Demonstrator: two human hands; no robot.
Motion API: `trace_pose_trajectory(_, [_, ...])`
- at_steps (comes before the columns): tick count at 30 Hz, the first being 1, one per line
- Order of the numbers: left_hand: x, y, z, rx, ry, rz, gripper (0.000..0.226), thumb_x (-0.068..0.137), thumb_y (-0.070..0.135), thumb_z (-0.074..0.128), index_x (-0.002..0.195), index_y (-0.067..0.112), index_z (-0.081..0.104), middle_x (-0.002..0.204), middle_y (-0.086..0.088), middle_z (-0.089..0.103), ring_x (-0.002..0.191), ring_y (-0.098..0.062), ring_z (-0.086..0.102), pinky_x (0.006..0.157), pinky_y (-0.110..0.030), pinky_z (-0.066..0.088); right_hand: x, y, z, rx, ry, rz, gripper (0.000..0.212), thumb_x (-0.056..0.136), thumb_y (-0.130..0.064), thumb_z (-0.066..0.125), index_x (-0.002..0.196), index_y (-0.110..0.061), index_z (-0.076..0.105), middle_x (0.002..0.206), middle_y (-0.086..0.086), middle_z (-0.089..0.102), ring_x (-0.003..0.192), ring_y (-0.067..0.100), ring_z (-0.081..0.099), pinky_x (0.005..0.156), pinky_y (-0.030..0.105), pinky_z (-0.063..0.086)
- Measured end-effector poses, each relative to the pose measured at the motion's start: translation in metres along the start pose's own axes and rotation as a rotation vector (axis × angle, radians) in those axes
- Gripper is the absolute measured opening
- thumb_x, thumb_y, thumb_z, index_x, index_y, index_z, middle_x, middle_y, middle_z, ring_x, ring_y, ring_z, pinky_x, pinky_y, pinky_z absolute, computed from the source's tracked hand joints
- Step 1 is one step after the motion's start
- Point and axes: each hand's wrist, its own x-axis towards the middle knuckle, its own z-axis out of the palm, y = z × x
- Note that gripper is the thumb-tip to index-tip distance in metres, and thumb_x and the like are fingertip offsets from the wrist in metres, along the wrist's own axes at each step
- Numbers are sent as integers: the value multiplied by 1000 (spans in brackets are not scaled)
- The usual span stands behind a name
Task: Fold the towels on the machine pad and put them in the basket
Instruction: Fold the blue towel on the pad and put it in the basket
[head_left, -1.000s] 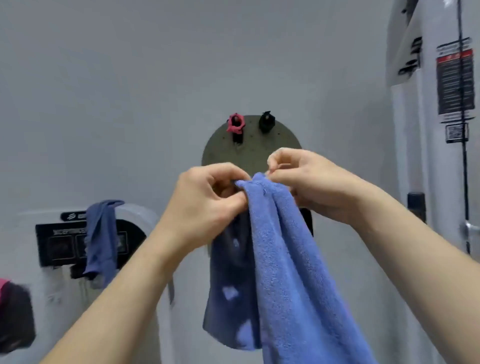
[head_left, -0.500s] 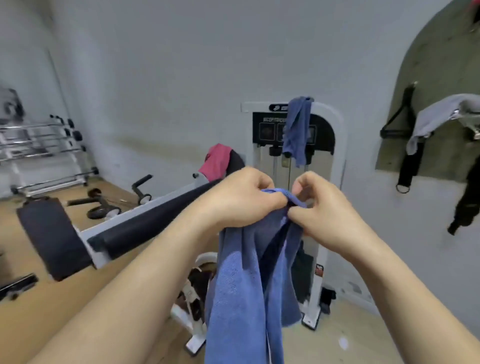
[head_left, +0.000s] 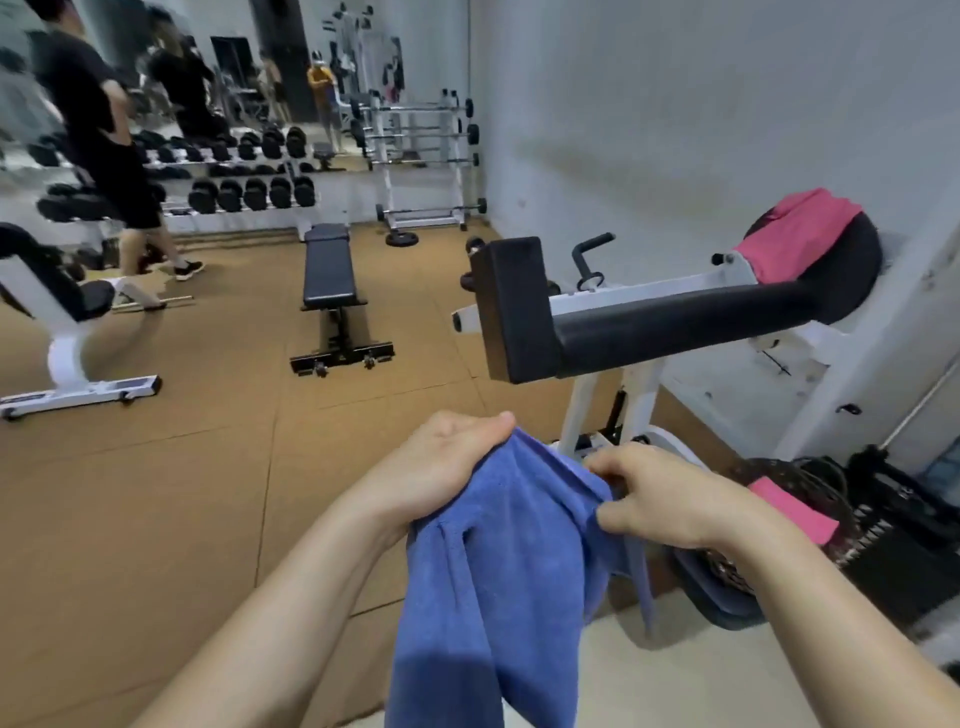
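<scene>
A blue towel (head_left: 498, 582) hangs doubled over in front of me, bunched at its top edge. My left hand (head_left: 441, 462) grips the top left of the fold. My right hand (head_left: 670, 499) pinches the top right edge. A pink towel (head_left: 795, 234) lies on the round black machine pad (head_left: 852, 270) at the upper right. The dark woven basket (head_left: 810, 499) stands on the floor at the right, with a folded pink towel (head_left: 795, 509) in it; my right arm hides part of the basket.
The machine's long black padded arm (head_left: 649, 322) crosses ahead of my hands. A flat black bench (head_left: 330, 270) stands on the brown floor. A person in black (head_left: 98, 119) walks at the far left by the dumbbell racks (head_left: 249, 182). A barbell rack (head_left: 421, 156) stands against the wall.
My view has swung left and down, from the wall to the gym floor. Both hands keep hold of the blue towel, now lower and nearer the basket.
</scene>
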Motion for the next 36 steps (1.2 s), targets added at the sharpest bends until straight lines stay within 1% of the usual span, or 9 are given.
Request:
trace_pose_trajectory(5, [15, -28, -74, -65, 340, -83, 52, 99, 47, 43, 68, 6, 53, 65, -6, 57, 62, -19, 54, 57, -25, 42, 97, -22, 36, 112, -46, -54, 11, 77, -12, 48, 77, -9, 59, 70, 3, 59, 62, 16, 54, 57, 31, 48])
trace_pose_trajectory(10, [66, -68, -134, 468, 318, -119, 43, 99, 44, 45, 89, 5, 59, 78, 1, 60, 68, -8, 52, 61, -15, 39, 187, -66, 37, 679, -175, -121, 21, 91, -11, 47, 78, 3, 55, 69, 9, 48, 66, 16, 49, 53, 23, 48])
trace_pose_trajectory(13, [105, -73, -150, 272, 244, -4, 45, 78, 54, 62, 117, 33, 56, 115, 15, 63, 103, 1, 58, 88, -12, 44, 233, -91, 22, 694, -202, -248, 36, 97, -21, 49, 64, -20, 63, 59, 1, 53, 56, 13, 48, 50, 22, 38])
trace_pose_trajectory(15, [132, -74, -159, 91, 197, 48, 43, 85, 38, 69, 124, 27, 56, 117, 8, 68, 109, -1, 62, 92, -17, 48, 263, -103, 11, 681, -221, -317, 36, 99, -30, 51, 70, -22, 71, 62, -3, 65, 56, 8, 57, 52, 17, 42])
trace_pose_trajectory(20, [196, -68, -195, 34, 416, 52, 24, 101, 24, 50, 94, 14, 71, 83, -1, 74, 75, -8, 67, 66, -21, 49, 342, -124, -10, 564, 50, -318, 25, 88, -46, 63, 81, -22, 63, 65, -11, 60, 59, 3, 55, 59, 25, 43])
trace_pose_trajectory(23, [227, -58, -232, -86, 462, 4, 37, 99, 34, 49, 96, 6, 72, 93, -18, 73, 84, -24, 68, 77, -33, 48, 382, -129, -16, 454, 90, -273, 37, 80, -58, 65, 105, -31, 61, 90, -9, 60, 84, 9, 59, 74, 31, 51])
trace_pose_trajectory(27, [275, -59, -282, -110, 459, -27, 38, 98, 36, 48, 82, 8, 70, 77, -8, 72, 78, -24, 65, 78, -37, 46, 434, -131, -11, 450, 177, -163, 33, 86, -51, 61, 114, -34, 59, 73, -10, 54, 66, 8, 53, 59, 25, 40])
trace_pose_trajectory(31, [332, -66, -326, -184, 277, -46, 36, 100, 27, 45, 78, 8, 66, 71, -7, 69, 68, -15, 65, 67, -25, 54, 490, -130, -3, 619, -65, -41, 36, 88, -33, 59, 122, -46, 54, 86, -9, 64, 68, 4, 55, 58, 19, 39])
trace_pose_trajectory(36, [413, -76, -393, -241, -97, -57, 38, 98, 27, 46, 104, -7, 59, 106, -36, 63, 101, -53, 60, 97, -61, 45, 572, -147, -11, 628, -69, 91, 21, 85, -12, 47, 72, -22, 59, 56, -8, 56, 55, 9, 46, 54, 22, 34])
